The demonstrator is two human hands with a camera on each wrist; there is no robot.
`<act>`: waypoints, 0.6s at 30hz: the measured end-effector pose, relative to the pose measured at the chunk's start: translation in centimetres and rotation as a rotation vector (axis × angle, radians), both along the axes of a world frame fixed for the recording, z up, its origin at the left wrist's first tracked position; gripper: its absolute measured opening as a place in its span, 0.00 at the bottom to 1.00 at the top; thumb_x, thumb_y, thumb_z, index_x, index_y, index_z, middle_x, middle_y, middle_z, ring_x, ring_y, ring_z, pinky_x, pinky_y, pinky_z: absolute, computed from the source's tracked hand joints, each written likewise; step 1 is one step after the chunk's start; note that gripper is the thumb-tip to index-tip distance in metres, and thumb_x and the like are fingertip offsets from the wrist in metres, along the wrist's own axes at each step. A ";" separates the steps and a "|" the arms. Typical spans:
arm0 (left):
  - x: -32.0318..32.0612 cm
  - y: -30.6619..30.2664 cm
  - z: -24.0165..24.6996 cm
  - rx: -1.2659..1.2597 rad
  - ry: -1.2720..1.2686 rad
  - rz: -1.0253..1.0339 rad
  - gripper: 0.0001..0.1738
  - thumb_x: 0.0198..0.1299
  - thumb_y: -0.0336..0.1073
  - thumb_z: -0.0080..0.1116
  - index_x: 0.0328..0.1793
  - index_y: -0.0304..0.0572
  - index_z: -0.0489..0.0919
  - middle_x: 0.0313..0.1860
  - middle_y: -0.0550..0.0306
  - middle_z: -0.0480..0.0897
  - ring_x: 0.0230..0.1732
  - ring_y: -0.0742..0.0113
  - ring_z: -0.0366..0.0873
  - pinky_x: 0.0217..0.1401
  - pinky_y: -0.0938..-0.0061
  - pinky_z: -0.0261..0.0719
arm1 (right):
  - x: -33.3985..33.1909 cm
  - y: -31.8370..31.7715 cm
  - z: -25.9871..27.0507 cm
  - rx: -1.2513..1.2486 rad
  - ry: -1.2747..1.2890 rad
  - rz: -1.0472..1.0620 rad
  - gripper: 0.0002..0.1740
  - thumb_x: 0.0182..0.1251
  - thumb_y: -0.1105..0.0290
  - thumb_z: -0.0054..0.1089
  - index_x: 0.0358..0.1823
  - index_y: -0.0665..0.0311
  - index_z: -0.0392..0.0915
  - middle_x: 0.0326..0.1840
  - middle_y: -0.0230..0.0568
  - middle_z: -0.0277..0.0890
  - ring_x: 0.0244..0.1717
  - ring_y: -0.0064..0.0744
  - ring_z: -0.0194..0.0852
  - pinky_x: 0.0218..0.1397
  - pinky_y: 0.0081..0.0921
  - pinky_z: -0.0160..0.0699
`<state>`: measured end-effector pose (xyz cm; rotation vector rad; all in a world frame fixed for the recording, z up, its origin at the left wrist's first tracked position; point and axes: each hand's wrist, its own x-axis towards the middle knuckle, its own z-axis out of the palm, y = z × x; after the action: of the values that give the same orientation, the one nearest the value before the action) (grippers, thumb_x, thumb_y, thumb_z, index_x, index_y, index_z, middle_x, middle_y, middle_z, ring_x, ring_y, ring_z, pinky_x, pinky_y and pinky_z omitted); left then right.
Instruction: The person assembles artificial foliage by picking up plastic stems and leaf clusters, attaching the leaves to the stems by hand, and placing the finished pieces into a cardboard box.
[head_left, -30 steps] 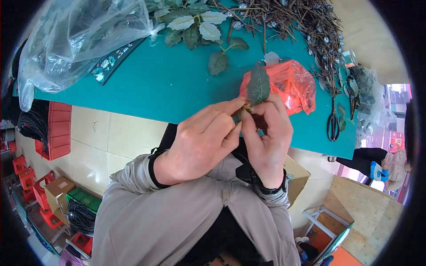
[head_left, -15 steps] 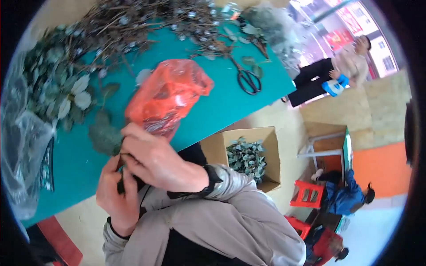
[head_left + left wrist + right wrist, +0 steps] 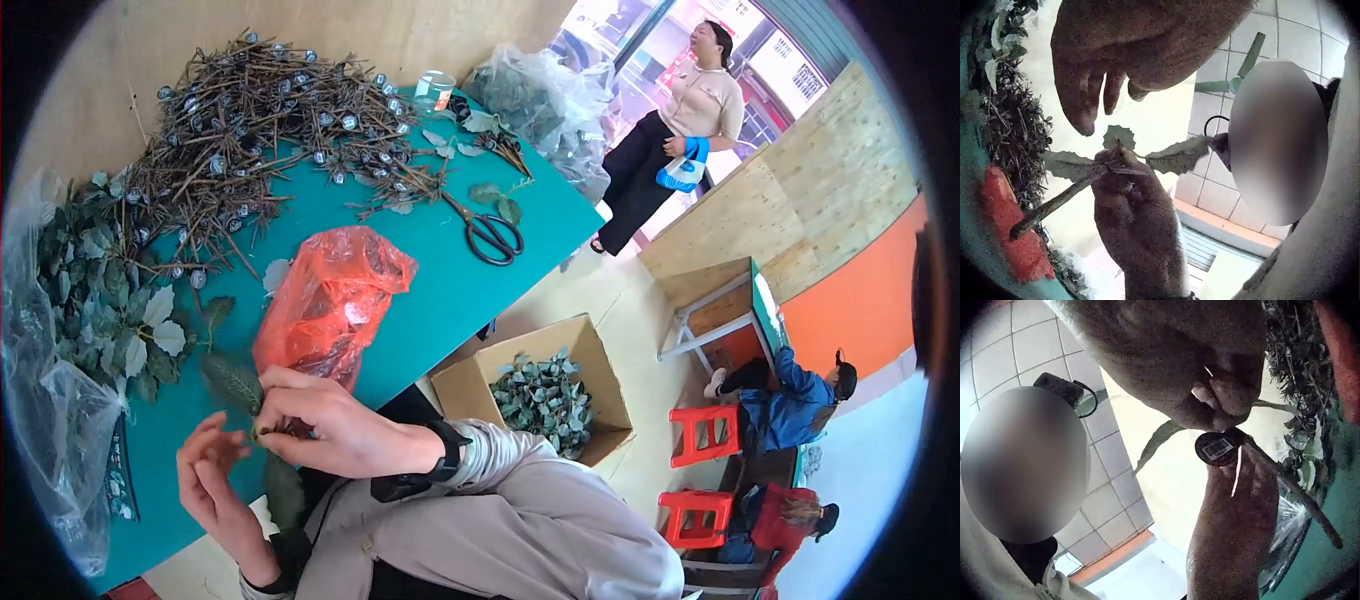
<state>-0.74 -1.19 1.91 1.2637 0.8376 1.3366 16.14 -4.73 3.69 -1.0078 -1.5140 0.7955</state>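
Note:
The right hand (image 3: pixel 340 428) pinches a leafy sprig between thumb and fingers at the table's near edge; one green leaf (image 3: pixel 230 382) points up and another (image 3: pixel 284 494) hangs below. Just left of it, the left hand (image 3: pixel 222 492) holds nothing, its fingers spread and slightly bent. From the left wrist view, the left hand (image 3: pixel 1147 47) is apart from the sprig, whose brown stem (image 3: pixel 1054 203) sticks out of the right hand (image 3: pixel 1135 215). A dark round disc with a printed label (image 3: pixel 1215 449) shows by the right fingers in the right wrist view.
On the green table (image 3: pixel 470 325) lie a red plastic bag (image 3: pixel 335 295), black scissors (image 3: pixel 490 237), a heap of labelled brown stems (image 3: pixel 270 120) and leafy sprigs (image 3: pixel 100 275). A carton of leaves (image 3: pixel 610 400) stands beside the table. A person (image 3: pixel 680 120) stands beyond.
The head view has swung to the right, bringing the carton and other people into sight. The left hand has let go of the sprig and drawn away; the right still pinches it.

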 end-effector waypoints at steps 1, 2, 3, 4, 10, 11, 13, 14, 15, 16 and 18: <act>-0.2 0.3 -0.2 0.013 0.061 -0.053 0.04 0.60 0.27 0.51 0.37 0.32 0.71 0.46 0.48 0.76 0.41 0.66 0.75 0.42 0.76 0.73 | -0.1 -0.1 0.0 0.001 0.001 0.004 0.05 0.56 0.80 0.56 0.33 0.69 0.69 0.40 0.41 0.60 0.30 0.29 0.66 0.29 0.23 0.65; -0.4 0.5 -0.5 0.027 0.123 -0.107 0.03 0.60 0.26 0.51 0.36 0.32 0.71 0.43 0.50 0.75 0.39 0.68 0.73 0.40 0.78 0.71 | -0.2 -0.1 0.1 0.004 0.002 0.009 0.05 0.56 0.80 0.56 0.33 0.69 0.70 0.40 0.41 0.60 0.30 0.29 0.65 0.29 0.23 0.65; -0.4 0.7 -0.7 0.041 0.185 -0.161 0.02 0.60 0.25 0.51 0.36 0.33 0.71 0.40 0.52 0.75 0.37 0.71 0.72 0.39 0.80 0.70 | -0.3 -0.2 0.1 0.007 0.004 0.012 0.05 0.56 0.80 0.55 0.33 0.69 0.70 0.40 0.40 0.60 0.30 0.29 0.65 0.29 0.23 0.65; -0.4 0.6 -0.8 0.047 0.185 -0.156 0.02 0.60 0.25 0.51 0.36 0.33 0.71 0.40 0.52 0.75 0.37 0.71 0.72 0.39 0.80 0.70 | -0.4 -0.2 0.1 0.013 0.003 0.016 0.05 0.56 0.80 0.55 0.33 0.69 0.70 0.40 0.40 0.60 0.30 0.29 0.65 0.29 0.23 0.65; -0.4 0.2 -1.1 0.043 0.160 -0.179 0.02 0.59 0.24 0.51 0.34 0.34 0.71 0.34 0.57 0.71 0.33 0.74 0.67 0.36 0.83 0.66 | -0.9 -0.3 -0.2 0.049 -0.035 0.006 0.05 0.56 0.80 0.56 0.34 0.68 0.70 0.42 0.42 0.61 0.30 0.30 0.66 0.29 0.23 0.66; -0.4 0.2 -1.1 0.022 0.142 -0.185 0.02 0.59 0.24 0.51 0.34 0.34 0.71 0.34 0.57 0.71 0.34 0.74 0.67 0.37 0.83 0.66 | -1.0 -0.4 -0.2 0.060 -0.043 -0.002 0.06 0.56 0.80 0.56 0.34 0.68 0.70 0.42 0.42 0.61 0.30 0.30 0.66 0.29 0.23 0.66; -0.5 0.2 -1.2 0.043 0.149 -0.196 0.02 0.58 0.24 0.51 0.34 0.34 0.71 0.34 0.57 0.71 0.34 0.74 0.67 0.37 0.83 0.66 | -1.1 -0.4 -0.1 0.067 -0.036 -0.009 0.06 0.55 0.80 0.56 0.34 0.68 0.69 0.41 0.42 0.60 0.31 0.33 0.65 0.29 0.25 0.66; -0.6 0.2 -1.2 0.061 0.153 -0.207 0.02 0.58 0.24 0.52 0.34 0.34 0.71 0.34 0.57 0.71 0.34 0.74 0.67 0.37 0.83 0.66 | -1.1 -0.4 -0.1 0.071 -0.032 -0.016 0.07 0.54 0.80 0.56 0.33 0.68 0.68 0.39 0.43 0.59 0.32 0.36 0.65 0.30 0.26 0.65; -0.6 0.2 -1.3 0.080 0.157 -0.218 0.02 0.58 0.24 0.52 0.33 0.34 0.71 0.34 0.57 0.71 0.34 0.74 0.67 0.37 0.83 0.66 | -1.1 -0.4 0.0 0.075 -0.028 -0.023 0.07 0.53 0.80 0.56 0.32 0.68 0.67 0.38 0.43 0.59 0.33 0.39 0.64 0.30 0.28 0.64; -0.5 0.1 -1.2 0.080 0.159 -0.216 0.02 0.58 0.24 0.52 0.33 0.34 0.71 0.34 0.57 0.71 0.34 0.74 0.67 0.37 0.83 0.66 | -1.1 -0.4 0.0 0.076 -0.026 -0.021 0.07 0.53 0.80 0.56 0.32 0.68 0.67 0.38 0.43 0.59 0.33 0.39 0.64 0.30 0.28 0.64; -0.2 -0.1 -0.8 0.048 0.155 -0.199 0.03 0.57 0.25 0.53 0.33 0.34 0.71 0.34 0.57 0.71 0.33 0.74 0.67 0.36 0.83 0.65 | -1.1 -0.6 0.1 0.023 -0.023 -0.009 0.07 0.53 0.80 0.55 0.32 0.68 0.67 0.37 0.43 0.59 0.33 0.40 0.64 0.30 0.29 0.65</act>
<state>-0.95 -1.26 1.09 1.4631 0.7673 1.1167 15.08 -5.36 3.79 -1.0090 -1.5347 0.7610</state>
